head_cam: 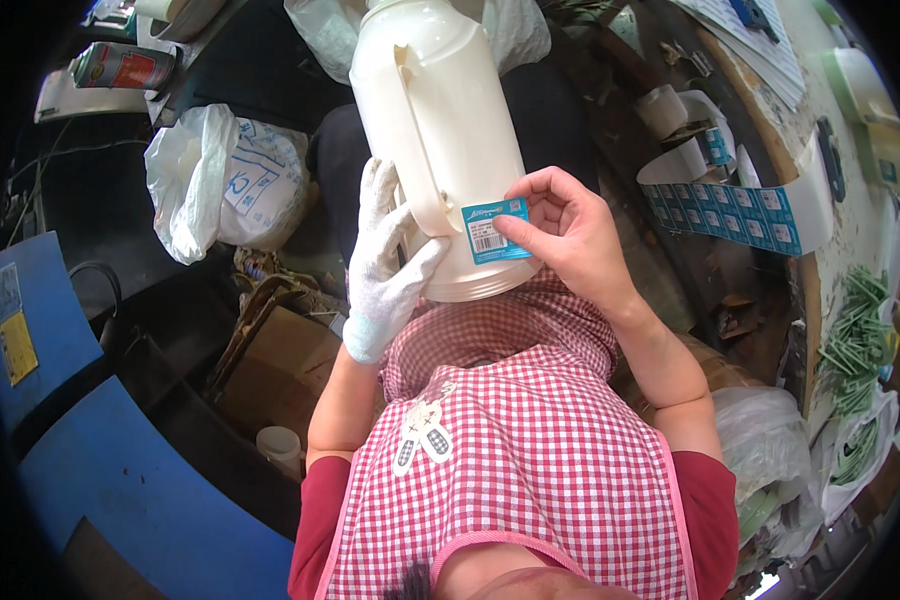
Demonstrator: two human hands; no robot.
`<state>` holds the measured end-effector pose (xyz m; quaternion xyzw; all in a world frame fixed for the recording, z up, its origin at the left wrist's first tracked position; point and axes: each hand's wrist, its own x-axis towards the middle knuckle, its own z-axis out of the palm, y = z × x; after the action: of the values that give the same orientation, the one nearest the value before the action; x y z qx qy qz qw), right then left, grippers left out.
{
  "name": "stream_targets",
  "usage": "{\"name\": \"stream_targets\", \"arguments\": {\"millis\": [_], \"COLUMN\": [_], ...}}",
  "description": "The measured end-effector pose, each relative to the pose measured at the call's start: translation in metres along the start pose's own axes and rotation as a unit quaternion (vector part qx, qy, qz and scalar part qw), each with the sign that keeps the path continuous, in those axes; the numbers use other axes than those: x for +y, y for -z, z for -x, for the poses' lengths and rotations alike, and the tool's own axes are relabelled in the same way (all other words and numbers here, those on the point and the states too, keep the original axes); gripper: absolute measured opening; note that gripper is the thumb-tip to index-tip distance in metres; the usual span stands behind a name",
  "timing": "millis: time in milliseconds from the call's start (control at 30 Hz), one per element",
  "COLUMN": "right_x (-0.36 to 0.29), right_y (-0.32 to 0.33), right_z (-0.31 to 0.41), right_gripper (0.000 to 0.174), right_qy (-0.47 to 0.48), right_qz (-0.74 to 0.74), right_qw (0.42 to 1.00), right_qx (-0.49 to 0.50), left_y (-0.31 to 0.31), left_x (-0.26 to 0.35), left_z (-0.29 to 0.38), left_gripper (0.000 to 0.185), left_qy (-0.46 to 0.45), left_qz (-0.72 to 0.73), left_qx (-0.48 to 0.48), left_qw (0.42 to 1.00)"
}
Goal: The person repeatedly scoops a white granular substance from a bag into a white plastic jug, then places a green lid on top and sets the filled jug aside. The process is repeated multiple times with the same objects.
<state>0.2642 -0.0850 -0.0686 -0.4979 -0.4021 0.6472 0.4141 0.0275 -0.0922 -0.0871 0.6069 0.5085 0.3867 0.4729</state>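
Observation:
A white plastic thermos jug [476, 135] with a long side handle [420, 142] lies tilted across my lap, its ribbed base towards me. My left hand [386, 262], in a white knit glove, holds its lower part, with the thumb near the bottom of the handle and the fingers along the left side. My bare right hand [574, 236] has its thumb on a blue label [493, 251] with a barcode and its fingers bent by the right edge. The label lies against the jug near the base; whether it is fully stuck down cannot be seen.
A strip of blue labels [720, 214] curls off the worktable edge [784, 161] at right. Green strips [859, 345] lie on that table. At left are a white plastic sack [229, 180], a cardboard box [277, 360], a spray can [124, 66] and blue panels [150, 480].

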Motion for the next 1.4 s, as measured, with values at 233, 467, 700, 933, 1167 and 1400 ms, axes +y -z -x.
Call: {"name": "stream_targets", "arguments": {"millis": [233, 467, 700, 933, 1167, 1400], "right_x": [0.009, -0.022, -0.119, -0.17, -0.212, -0.275], "right_y": [0.031, 0.021, -0.005, -0.069, -0.047, 0.001], "right_z": [-0.01, -0.027, -0.182, -0.107, -0.039, -0.088], "right_gripper": [0.032, 0.031, 0.053, 0.022, 0.028, 0.015], "right_qy": [0.057, -0.046, 0.098, 0.526, 0.449, 0.583], "right_qz": [0.323, 0.111, 0.04, 0.35, 0.505, 0.414], "right_qw": [0.942, 0.989, 0.984, 0.763, 0.707, 0.697], "right_qx": [0.075, -0.081, -0.146, -0.134, -0.207, -0.052], "left_y": [-0.005, 0.002, 0.04, 0.103, 0.051, 0.07], "left_x": [-0.01, 0.0, 0.039, 0.078, 0.13, 0.132], "left_z": [0.004, 0.006, 0.033, -0.12, -0.11, -0.09], "left_gripper": [0.042, 0.042, 0.025, 0.064, 0.074, 0.098], "left_qy": [-0.009, -0.081, -0.223, 0.038, -0.021, -0.126], "left_qz": [0.014, -0.057, -0.134, 0.337, 0.387, 0.236], "left_qx": [0.013, -0.005, -0.05, -0.048, -0.189, -0.249], "left_qw": [1.0, 0.995, 0.964, 0.94, 0.902, 0.931]}}
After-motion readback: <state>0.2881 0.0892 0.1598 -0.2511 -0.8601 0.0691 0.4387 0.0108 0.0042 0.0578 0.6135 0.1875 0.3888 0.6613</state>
